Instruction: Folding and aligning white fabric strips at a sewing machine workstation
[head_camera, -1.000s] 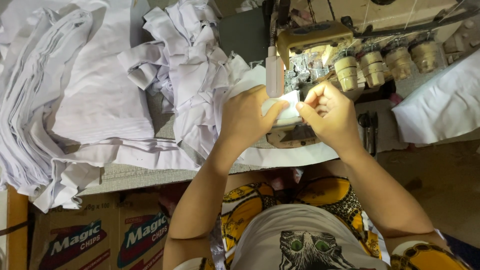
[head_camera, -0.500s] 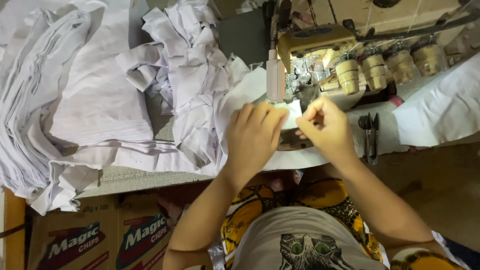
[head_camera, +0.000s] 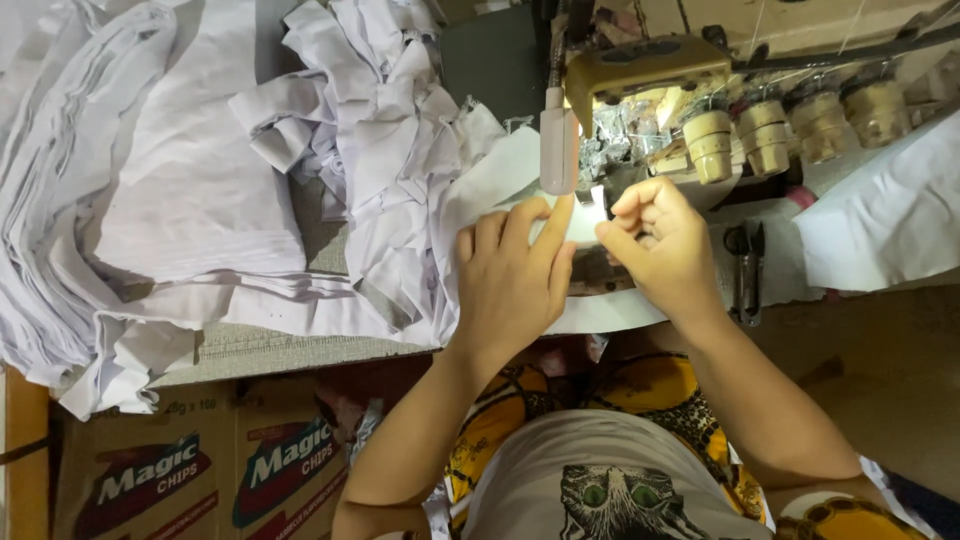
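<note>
Centre of frame, slightly right: small white fabric piece (head_camera: 582, 222) lying flat on the machine bed, between the two sets of fingertips, just below the pale upright part of the sewing machine (head_camera: 640, 75).

Left hand (head_camera: 510, 280): fingers extended and close together, flat on the fabric, index tip reaching the strip's left edge. Pressing, not gripping; palm down, wrist straight, forearm running down and left toward lower centre of frame.

Right hand (head_camera: 660, 245): fingers curled inward, thumb and forefinger pinched together at the strip's right edge. Actual grip on the cloth hidden behind the knuckles; cannot tell for certain. Back of hand up, forearm angled down and right toward lower right corner.

Hands near each other, tips almost meeting over the strip.

Outward: heap of crumpled white cut pieces (head_camera: 380, 130) just left of the left hand. Stack of flat white cloth (head_camera: 130, 200) at far left. Thread cones (head_camera: 765, 140) in row, upper right. Small snips (head_camera: 745, 265) right of the right hand. Cardboard boxes (head_camera: 190, 470) lower left.
</note>
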